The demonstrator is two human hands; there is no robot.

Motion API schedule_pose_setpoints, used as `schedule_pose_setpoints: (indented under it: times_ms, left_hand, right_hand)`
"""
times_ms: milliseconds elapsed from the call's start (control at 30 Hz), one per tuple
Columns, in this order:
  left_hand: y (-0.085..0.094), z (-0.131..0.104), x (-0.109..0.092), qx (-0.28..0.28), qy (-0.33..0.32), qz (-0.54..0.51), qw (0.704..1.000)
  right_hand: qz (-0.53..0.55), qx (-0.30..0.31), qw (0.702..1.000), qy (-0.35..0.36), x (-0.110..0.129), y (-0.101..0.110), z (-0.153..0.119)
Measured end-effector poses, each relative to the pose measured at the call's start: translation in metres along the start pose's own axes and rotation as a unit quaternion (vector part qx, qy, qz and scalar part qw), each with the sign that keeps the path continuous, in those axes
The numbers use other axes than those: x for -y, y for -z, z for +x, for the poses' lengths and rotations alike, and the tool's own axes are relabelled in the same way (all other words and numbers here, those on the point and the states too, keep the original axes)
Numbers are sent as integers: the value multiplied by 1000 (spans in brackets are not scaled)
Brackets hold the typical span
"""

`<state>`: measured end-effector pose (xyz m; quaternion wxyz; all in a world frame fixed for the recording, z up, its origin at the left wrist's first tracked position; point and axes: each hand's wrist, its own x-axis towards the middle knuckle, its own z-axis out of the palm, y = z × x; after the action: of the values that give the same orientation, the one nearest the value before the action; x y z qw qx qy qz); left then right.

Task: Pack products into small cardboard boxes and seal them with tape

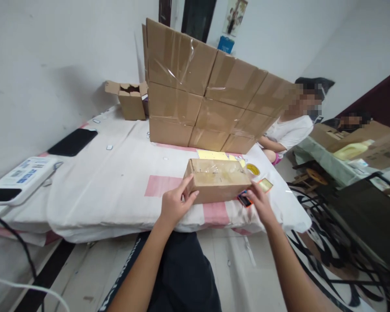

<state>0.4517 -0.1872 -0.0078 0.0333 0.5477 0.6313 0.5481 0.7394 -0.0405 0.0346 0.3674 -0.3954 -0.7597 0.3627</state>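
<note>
Bracing a small cardboard box (221,193) between two bare hands, the person has it lying flat near the front edge of a table draped in a creased white cloth (107,186) with pink patches. It's a plain brown oblong, matte on its long side, with glossy, wrinkled clear tape (214,167) across the top. And the long axis? Left to right across the person's front, one long side facing the body, one narrow end toward each hand. The left hand (178,200) grasps the left end, forefinger at the upper corner and thumb on the near side. Over on the other end, the right hand (260,200) grips with its fingertips, just above a small orange-edged dark object (244,199). Beyond the far right corner sits a round yellow tape roll (253,169), and behind stands a tall block of brown cartons (211,93), creased film gleaming over their square faces.
</note>
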Motion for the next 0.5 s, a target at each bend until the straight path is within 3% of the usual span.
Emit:
schedule_pose_setpoints:
  times_ms: [133,233,300,367,433,500]
  left_hand:
    - [19,8,15,-42,53,10,998]
    - [42,12,32,-85,85,14,993]
    - [54,13,43,-97,101,-1,990]
    - [59,12,52,-98,125,-24,987]
    - [59,9,58,-85,152,-38,984]
    - [57,8,61,-64,166,-32,984]
  right_hand:
    - [12,39,999,29,9,-65,-6]
    - [45,91,993,53,13,-89,4]
    - [42,133,988,72,11,-88,14]
    - [-5,138,987,83,7,-76,29]
    - [-117,98,987,51,2,-57,52]
    - [-263,54,963,-23,-2,-33,85]
